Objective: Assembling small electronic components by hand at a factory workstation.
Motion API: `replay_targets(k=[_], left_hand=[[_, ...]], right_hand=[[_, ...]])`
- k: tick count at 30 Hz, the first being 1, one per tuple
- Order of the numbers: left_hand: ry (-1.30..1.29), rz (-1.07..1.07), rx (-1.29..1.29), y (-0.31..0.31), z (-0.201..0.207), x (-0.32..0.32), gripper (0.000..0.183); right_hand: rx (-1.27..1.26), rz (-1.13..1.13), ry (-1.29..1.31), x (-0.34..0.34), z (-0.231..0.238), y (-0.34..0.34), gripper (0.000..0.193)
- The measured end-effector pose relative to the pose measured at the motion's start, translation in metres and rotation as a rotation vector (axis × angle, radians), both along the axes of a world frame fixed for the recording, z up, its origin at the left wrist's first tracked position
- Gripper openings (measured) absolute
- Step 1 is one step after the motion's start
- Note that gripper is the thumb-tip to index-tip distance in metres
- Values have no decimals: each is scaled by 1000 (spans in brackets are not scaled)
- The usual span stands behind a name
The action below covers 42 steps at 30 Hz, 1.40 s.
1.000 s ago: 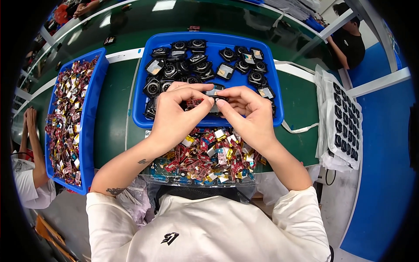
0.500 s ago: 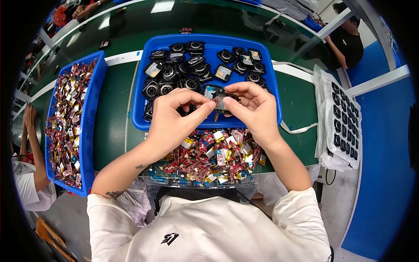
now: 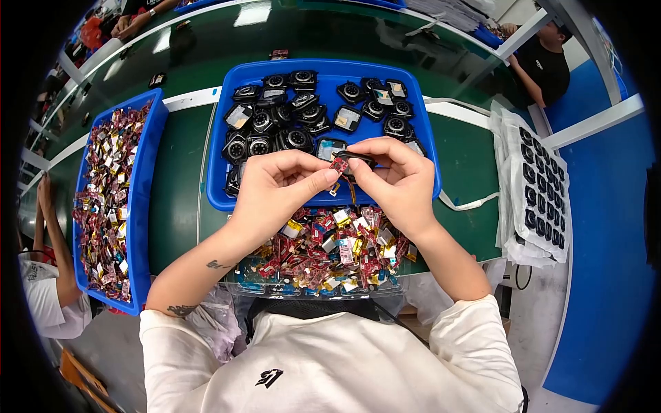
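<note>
Above the near edge of a blue tray [image 3: 327, 67], my two hands meet around a small watch part. My left hand [image 3: 281, 187] pinches a small red circuit board [image 3: 339, 164] between thumb and fingertips, with a thin yellowish strip dangling below. In my right hand [image 3: 398, 180], thumb and fingers grip a black watch case [image 3: 363, 158], tilted and partly hidden by the fingers. The board is right against the case; whether they are still joined I cannot tell. Several black watch cases [image 3: 263, 118] lie in the tray, some showing round backs, others open faces.
A heap of red circuit boards with white and yellow pieces [image 3: 344, 244] lies between me and the tray. A long blue bin [image 3: 155, 144] of similar boards stands left. White moulded trays [image 3: 506, 186] holding black parts are stacked right. Co-workers sit around the green table [image 3: 180, 186].
The watch case has tilted in my right hand. The red board shows more plainly at my left fingertips. The view has shifted slightly.
</note>
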<state>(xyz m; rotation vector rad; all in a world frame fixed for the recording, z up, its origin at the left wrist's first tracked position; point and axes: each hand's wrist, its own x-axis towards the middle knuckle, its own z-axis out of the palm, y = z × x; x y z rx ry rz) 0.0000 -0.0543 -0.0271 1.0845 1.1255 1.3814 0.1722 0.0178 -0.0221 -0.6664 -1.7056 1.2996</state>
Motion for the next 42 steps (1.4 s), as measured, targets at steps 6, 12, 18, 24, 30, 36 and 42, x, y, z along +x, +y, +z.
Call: replay_targets(k=[6,12,18,24,30,36,42], left_hand=[[50,7,-21,1,0,0,15],[105,146,43,3,-1,2,16],[306,107,-7,5,-2,3,26],[239,93,15,-1,-5,-2,28],[254,5,58,1,-3,-1,26],[59,-7,10,3,-6,-2,19],[33,49,-19,9,-2,-7,30]], right_hand=[[41,-9,-5,-2,-2,-5,18],[-38,95,55,1,1,-5,18],[-237,228,19,3,-6,5,24],[-20,177,-229,-6,22,31,16],[6,-203,-102,-10,30,170,18],[-186,-544,-391,9,-23,271,17],[103,-710,-741,20,-35,279,20]])
